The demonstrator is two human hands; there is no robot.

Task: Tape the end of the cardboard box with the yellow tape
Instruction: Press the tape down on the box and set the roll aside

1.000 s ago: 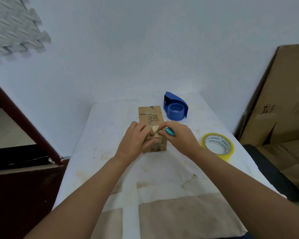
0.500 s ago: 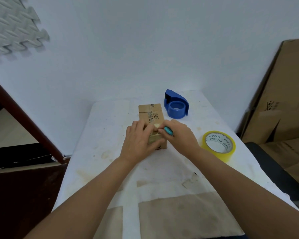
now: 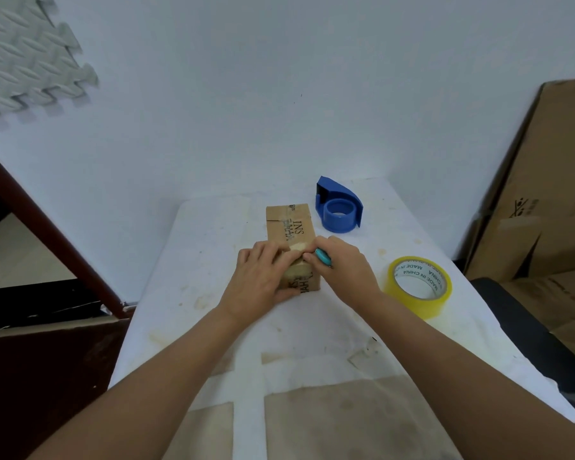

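A small brown cardboard box (image 3: 291,224) with black print lies lengthwise in the middle of the white table (image 3: 213,227). My left hand (image 3: 263,277) lies flat over its near end, fingers pressing a strip of yellowish tape (image 3: 299,245) onto the top. My right hand (image 3: 344,265) touches the strip with its fingertips from the right and holds a small teal tool (image 3: 323,257) in its fingers. The yellow tape roll (image 3: 419,287) lies flat to the right of my right hand.
A blue tape dispenser (image 3: 339,210) stands behind the box at the right. Large brown cardboard sheets (image 3: 551,200) lean at the far right, above a black seat (image 3: 525,327). A dark red cabinet (image 3: 40,360) is at the left. Brown paper patches (image 3: 346,419) cover the table's near part.
My left hand has flattened down over the box's near end and the tape strip now lies pressed on top. The view has shifted slightly.
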